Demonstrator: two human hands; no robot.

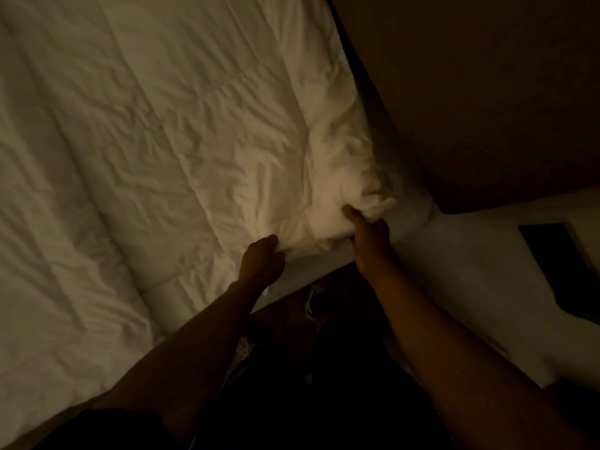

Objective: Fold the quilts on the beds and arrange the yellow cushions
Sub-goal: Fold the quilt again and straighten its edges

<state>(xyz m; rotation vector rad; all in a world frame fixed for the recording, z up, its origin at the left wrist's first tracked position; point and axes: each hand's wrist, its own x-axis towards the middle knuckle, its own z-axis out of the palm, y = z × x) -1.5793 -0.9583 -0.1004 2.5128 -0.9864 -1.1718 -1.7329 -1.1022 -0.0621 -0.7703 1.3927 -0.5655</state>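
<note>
Dim room, warm low light. Big bed filling the left side, brown wall behind on the right. White quilt spread flat over the bed, full of little wrinkles. Left hand at the near edge of the quilt, fingers curled tight, pinching the cloth. Right hand just beside, gripping a puffy bunched corner of the quilt, thumb on top. White surface at right, with a dark flat thing lying on it.
</note>
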